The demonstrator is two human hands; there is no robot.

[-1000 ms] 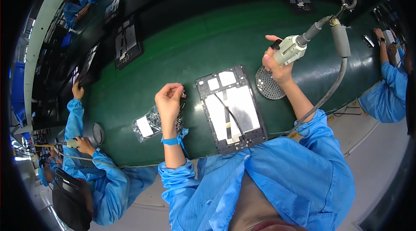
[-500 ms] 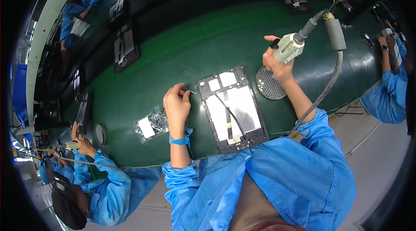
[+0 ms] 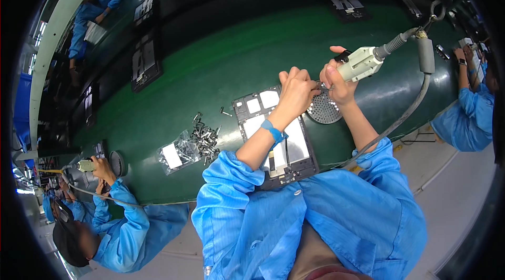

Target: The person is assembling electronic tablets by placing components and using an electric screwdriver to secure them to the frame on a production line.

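My right hand (image 3: 341, 81) grips a pale corded electric screwdriver (image 3: 360, 64), held tilted over a round perforated screw tray (image 3: 324, 110). Beside its tip, my left hand (image 3: 299, 90) is closed with thumb and fingers pinched together; whatever lies between them is hidden. The left forearm crosses above an opened tablet (image 3: 302, 146), dark-framed with silvery panels, which lies at the bench's near edge and is partly covered by that arm. Left of the tablet is a heap of small metal and black parts (image 3: 206, 140), with one loose small part (image 3: 226, 112) near the tablet's corner.
A clear plastic bag (image 3: 181, 154) with a white label lies left of the heap. The screwdriver's grey cable (image 3: 415, 104) loops down on the right. More opened tablets (image 3: 146, 62) lie along the green bench (image 3: 210, 80). Co-workers in blue (image 3: 129, 238) sit at both sides.
My left hand has moved right, from beside the tablet's left edge across it to the screwdriver tip, uncovering the heap of small parts. My right hand still holds the screwdriver over the tray.
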